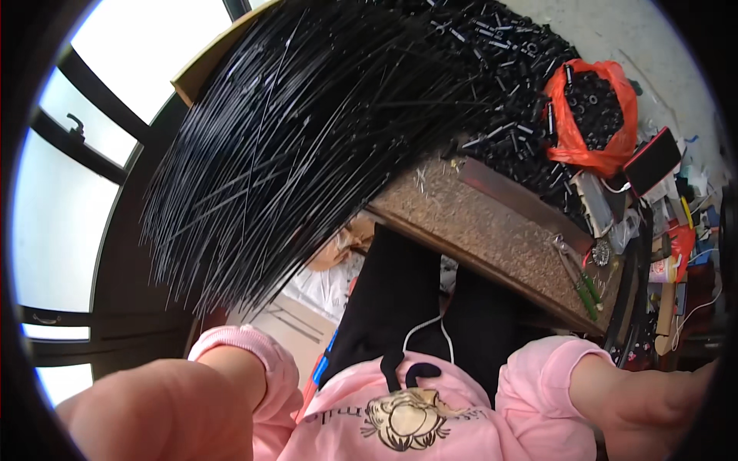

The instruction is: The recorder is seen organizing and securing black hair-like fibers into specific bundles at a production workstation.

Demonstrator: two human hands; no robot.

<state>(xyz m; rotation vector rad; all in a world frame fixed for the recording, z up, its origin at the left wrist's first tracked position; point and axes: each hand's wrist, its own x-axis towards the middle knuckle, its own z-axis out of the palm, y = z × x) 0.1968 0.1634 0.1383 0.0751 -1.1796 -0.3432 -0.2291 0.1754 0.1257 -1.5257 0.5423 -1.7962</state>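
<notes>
My left hand [146,411] is raised close at the lower left, and its fingers are out of sight. At the lower right my right hand [653,407] is also raised close, with its fingers cut off by the dark rim of the picture. Whether either holds anything is hidden. Beyond my hands, a thick bundle of thin black rods [269,161] fans out over the left of the worktable [438,211] and overhangs its near edge. A heap of small black parts [500,146] lies behind and beside the rods.
A red plastic bag [565,142] holding black ring-like pieces stands at the right. Near it are a phone [653,162] and a long flat metal strip [523,201]. Green-handled pliers [580,284] lie by the table's right corner. Barred window panes [65,223] are at left.
</notes>
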